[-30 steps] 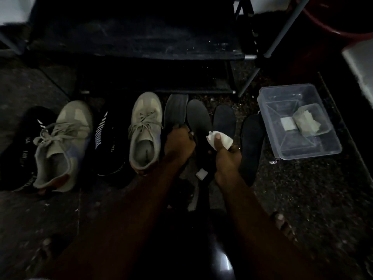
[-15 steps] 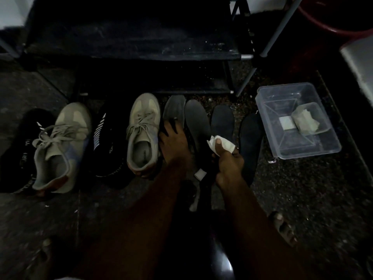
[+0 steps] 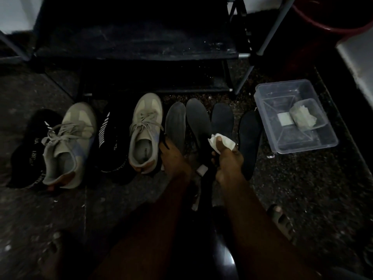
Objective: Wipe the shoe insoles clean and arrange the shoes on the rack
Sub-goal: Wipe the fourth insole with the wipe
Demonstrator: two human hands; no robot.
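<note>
Fingers of our right hand pinch a white wipe over the dark insoles at twelve o'clock, before the shoe rack. Our left hand, whose grip we cannot tell, has slid back from the grey insole.

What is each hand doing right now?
Left hand: resting on the leftmost grey insole; grip cannot be told.
Right hand: closed, holding a white wipe.
</note>
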